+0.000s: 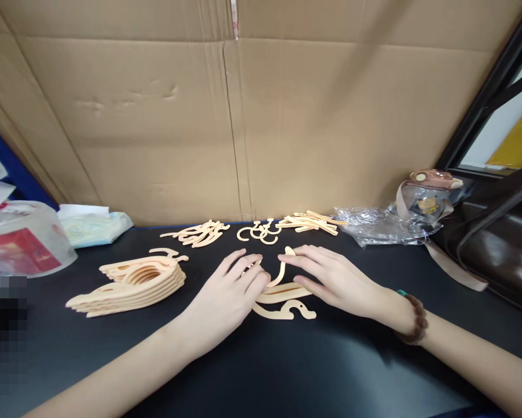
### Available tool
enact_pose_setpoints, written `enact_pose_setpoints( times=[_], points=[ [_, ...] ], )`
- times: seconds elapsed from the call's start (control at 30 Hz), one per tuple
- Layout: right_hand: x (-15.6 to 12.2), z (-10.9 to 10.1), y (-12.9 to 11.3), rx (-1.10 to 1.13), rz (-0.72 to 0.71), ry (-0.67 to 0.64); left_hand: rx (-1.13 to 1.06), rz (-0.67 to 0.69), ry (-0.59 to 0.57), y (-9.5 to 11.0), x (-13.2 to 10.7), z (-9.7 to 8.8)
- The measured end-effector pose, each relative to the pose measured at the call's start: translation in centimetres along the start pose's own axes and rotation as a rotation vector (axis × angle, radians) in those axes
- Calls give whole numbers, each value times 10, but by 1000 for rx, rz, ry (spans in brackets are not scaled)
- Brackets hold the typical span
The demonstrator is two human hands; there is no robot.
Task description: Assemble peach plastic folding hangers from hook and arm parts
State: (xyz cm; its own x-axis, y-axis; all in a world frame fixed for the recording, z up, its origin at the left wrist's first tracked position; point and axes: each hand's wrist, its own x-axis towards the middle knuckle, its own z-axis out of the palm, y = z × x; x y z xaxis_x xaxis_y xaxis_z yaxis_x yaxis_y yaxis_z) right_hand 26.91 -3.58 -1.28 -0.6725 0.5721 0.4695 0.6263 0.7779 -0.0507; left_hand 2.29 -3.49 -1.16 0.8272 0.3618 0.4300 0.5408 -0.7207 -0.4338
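My left hand (238, 284) has its fingers bent down over cream-coloured hanger parts on the black table, partly hiding them. My right hand (330, 273) reaches in from the other side, its fingertips on a small curved cream piece (282, 270) with a rounded end that stands up between both hands. Beneath them lie a long flat hanger bar (282, 294) and a curved hanger arm (278, 314) with a hooked end nearer to me. Left of my hands sits a neat stack of cream clothes hangers (139, 287).
Behind my hands lie loose piles of curved arms (202, 233), hooks (261, 231) and straight bars (310, 221). Crumpled clear plastic (369, 226), a strapped bottle (430, 200) and a dark bag (500, 232) are at right. A tissue pack (95, 226) and translucent container (29, 238) stand left, before cardboard (156, 116).
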Motion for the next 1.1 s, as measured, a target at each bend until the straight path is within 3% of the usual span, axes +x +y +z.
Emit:
enact_pose_setpoints(
  times=[0.17, 0.33, 0.47, 0.7, 0.83, 1.1],
  points=[
    [0, 0, 5, -12, 10, 14, 14, -63, 53, -11, 2, -6],
    [-1, 1, 7, -14, 18, 39, -126, -161, 65, -19, -4, -5],
    [-1, 1, 2, -38, 17, 87, -319, -222, 9, -15, -7, 0],
    [0, 2, -3, -100, -66, 41, -663, -235, -117, -4, -5, 1],
    [0, 4, 0, -65, -81, 64, -948, -414, -153, -4, -6, 0],
    [0, 6, -12, -19, -84, 161, -1495, -736, -61, -3, 4, -2]
  ],
)
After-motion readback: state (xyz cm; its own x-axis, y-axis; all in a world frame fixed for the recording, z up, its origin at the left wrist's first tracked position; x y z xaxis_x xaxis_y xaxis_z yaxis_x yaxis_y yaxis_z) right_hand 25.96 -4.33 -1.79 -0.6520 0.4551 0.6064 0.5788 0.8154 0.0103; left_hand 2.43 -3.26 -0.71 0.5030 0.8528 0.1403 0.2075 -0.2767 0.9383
